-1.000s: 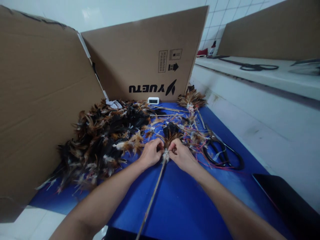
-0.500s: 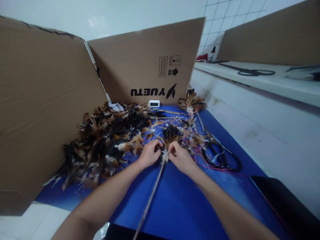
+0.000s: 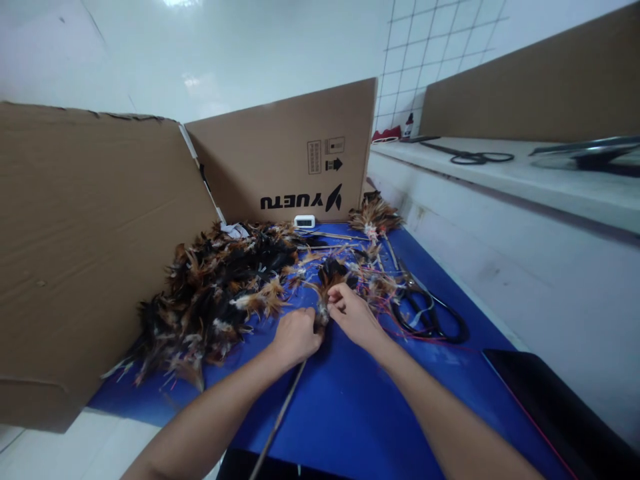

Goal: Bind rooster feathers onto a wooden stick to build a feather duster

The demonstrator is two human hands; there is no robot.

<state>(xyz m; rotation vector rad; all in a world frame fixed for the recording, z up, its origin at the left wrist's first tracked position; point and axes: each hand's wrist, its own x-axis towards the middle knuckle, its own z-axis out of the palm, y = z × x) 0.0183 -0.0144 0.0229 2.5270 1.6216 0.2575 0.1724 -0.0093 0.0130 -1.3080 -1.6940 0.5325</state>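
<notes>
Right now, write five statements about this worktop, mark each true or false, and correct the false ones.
1. The left hand is closed around the stick near its feathered end. True.
2. The large feather pile lies right of the right hand. False: it lies left of both hands.
3. Black-handled scissors lie on the blue tabletop. True.
4. The YUETU lettering stands upright. False: it is upside down.
5. A small white device stands before the lettered cardboard. True.

cool, dim light, slight blur, glare spots up top.
</notes>
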